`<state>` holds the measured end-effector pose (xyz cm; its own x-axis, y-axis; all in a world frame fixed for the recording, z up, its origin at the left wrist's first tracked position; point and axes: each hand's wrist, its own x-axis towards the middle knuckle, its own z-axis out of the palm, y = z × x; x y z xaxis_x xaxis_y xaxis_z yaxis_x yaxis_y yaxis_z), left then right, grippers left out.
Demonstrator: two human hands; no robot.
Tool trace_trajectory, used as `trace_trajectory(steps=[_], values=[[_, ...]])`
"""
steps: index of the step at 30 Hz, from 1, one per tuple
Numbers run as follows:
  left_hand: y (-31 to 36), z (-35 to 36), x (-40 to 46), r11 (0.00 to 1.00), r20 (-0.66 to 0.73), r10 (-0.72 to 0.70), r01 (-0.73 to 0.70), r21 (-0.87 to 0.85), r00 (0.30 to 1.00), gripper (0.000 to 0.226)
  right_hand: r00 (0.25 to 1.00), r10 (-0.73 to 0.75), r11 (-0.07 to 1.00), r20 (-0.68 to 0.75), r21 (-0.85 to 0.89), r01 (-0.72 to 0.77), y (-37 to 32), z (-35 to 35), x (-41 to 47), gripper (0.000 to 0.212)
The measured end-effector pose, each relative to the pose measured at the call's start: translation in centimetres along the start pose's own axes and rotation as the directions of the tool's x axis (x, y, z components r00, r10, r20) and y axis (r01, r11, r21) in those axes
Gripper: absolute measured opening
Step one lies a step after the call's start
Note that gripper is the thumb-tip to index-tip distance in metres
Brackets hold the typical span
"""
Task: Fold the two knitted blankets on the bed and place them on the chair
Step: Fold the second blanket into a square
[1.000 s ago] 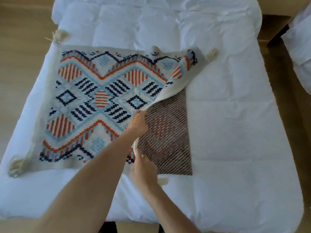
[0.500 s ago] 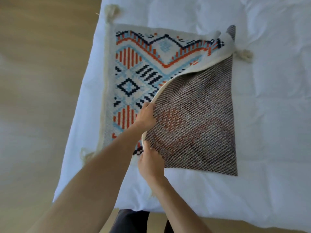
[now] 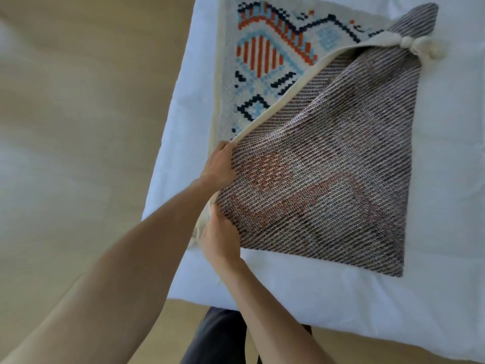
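Note:
A knitted blanket with orange, navy and light blue geometric patterns lies on the white bed. Its right part is folded over leftwards, so the dark striped underside faces up. My left hand pinches the cream edge of the folded flap near the bed's left side. My right hand grips the flap's near corner just below it. A cream tassel lies at the far corner of the flap. A second blanket and the chair are out of view.
The bed's left edge drops to a tan wooden floor. The bed's near edge runs along the bottom, with my dark trousers beside it. White duvet spreads to the right of the blanket.
Both hands have carried the flap further left across the patterned side, covering more of it. The camera has shifted left and closer, so the bed's left edge and floor fill more of the view.

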<state>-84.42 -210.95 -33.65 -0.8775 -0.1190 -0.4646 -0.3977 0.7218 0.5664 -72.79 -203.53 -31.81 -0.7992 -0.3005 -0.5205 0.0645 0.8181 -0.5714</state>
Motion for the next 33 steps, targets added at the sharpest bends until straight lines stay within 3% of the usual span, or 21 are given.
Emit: trace_trajectory(steps=[4, 10, 14, 18, 23, 27, 33], values=[[-1.5, -0.1, -0.9, 0.998, -0.004, -0.062, 0.062, -0.019, 0.998, 0.065, 0.985, -0.042, 0.999, 0.169, 0.041, 0.035, 0.6, 0.3, -0.6, 0.035], [-4.6, 1.8, -5.5, 0.956, -0.015, -0.292, 0.291, -0.026, 0.956, 0.063, 0.997, 0.053, 0.998, 0.051, -0.036, -0.051, 5.2, -3.2, -0.4, 0.038], [-6.4, 3.9, -9.7, 0.902, 0.123, -0.429, 0.431, 0.014, 0.895, 0.056, 0.999, 0.035, 0.993, 0.003, -0.109, -0.035, 8.3, -4.7, 0.0, 0.037], [-7.9, 5.3, -13.1, 0.845, 0.209, -0.532, 0.5, 0.187, 0.821, 0.035, 0.999, 0.031, 0.991, 0.012, -0.128, -0.029, 10.0, -4.9, -0.8, 0.035], [-8.4, 5.9, -15.1, 0.828, 0.17, -0.543, 0.491, 0.269, 0.822, 0.026, 0.999, -0.003, 0.987, 0.036, -0.162, 0.009, 11.3, -4.6, -2.5, 0.034], [-6.9, 5.2, -15.7, 0.811, 0.065, -0.521, 0.47, 0.347, 0.851, 0.046, 0.997, -0.039, 0.983, 0.066, -0.176, 0.05, 10.9, -6.1, -3.6, 0.039], [-1.8, 1.5, -17.6, 0.861, -0.016, -0.445, 0.433, 0.265, 0.895, 0.058, 0.984, -0.099, 0.876, 0.151, -0.456, 0.158, 7.9, -10.0, -5.1, 0.053]])
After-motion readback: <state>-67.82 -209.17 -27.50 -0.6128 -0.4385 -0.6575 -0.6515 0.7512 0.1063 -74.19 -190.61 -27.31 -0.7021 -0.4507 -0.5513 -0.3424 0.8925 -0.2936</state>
